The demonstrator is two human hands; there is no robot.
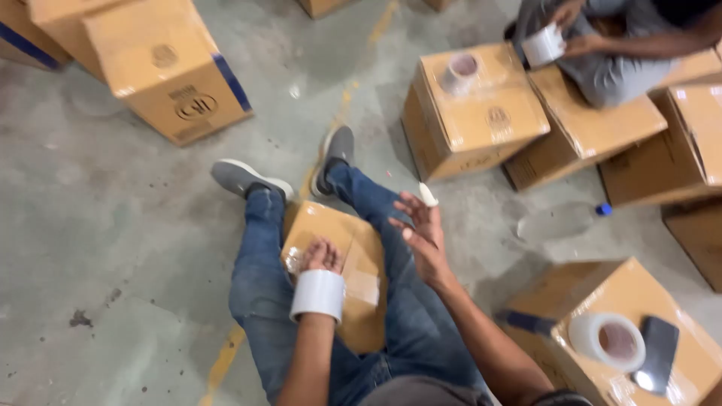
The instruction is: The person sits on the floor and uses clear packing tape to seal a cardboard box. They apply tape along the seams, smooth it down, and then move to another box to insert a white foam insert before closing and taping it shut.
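Note:
I sit on the concrete floor with a small cardboard box (361, 248) between my jeans-clad legs. My left hand (322, 256) rests fingers-down on the box's top, near its left edge. A white roll of tape (317, 295) is worn around my left wrist like a bracelet. My right hand (420, 225) hovers above my right knee with fingers spread, and a white wrap covers one fingertip (427, 195). It holds nothing. The box's top has clear tape across it.
Cardboard boxes stand at top left (169, 68) and ahead right (481, 113), one bearing a tape roll (460, 72). Another person (609, 45) sits on boxes at top right holding a tape roll. A plastic bottle (560, 220) lies on the floor. A near-right box carries a tape roll (608, 342) and a dark phone (656, 353).

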